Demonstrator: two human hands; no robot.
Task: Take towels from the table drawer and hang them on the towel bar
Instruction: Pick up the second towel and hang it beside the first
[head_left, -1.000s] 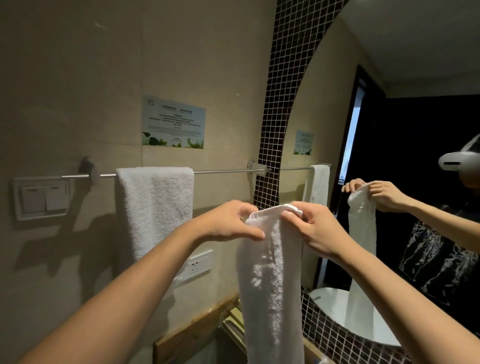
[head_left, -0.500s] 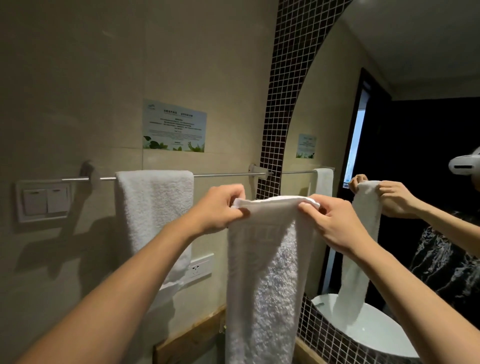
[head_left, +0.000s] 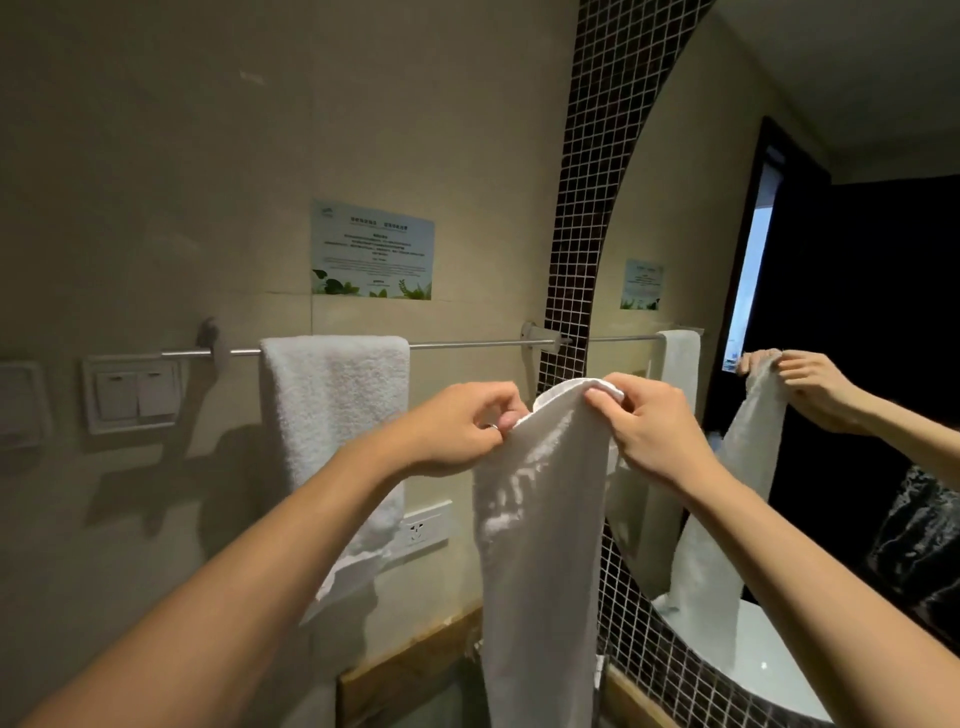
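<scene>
Beige tiled wall; towel bar (head_left: 467, 344) carries one hung towel (head_left: 332, 415). Left hand (head_left: 462, 428) and right hand (head_left: 647, 434) pinch a second towel (head_left: 540, 545) beside the mirror (head_left: 779, 260).

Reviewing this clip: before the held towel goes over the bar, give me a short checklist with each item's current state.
1. Left hand grips the held towel at its top edge: ok.
2. Right hand grips the same edge: ok.
3. Free stretch of towel bar right of the hung towel: ok.
4. Top edge spread wide enough to drape: not ok, it is bunched between the hands.
5. Top edge raised above the bar: not ok, it sits below it.
6. Lower end hanging free: cannot tell, it runs out of frame.
</scene>
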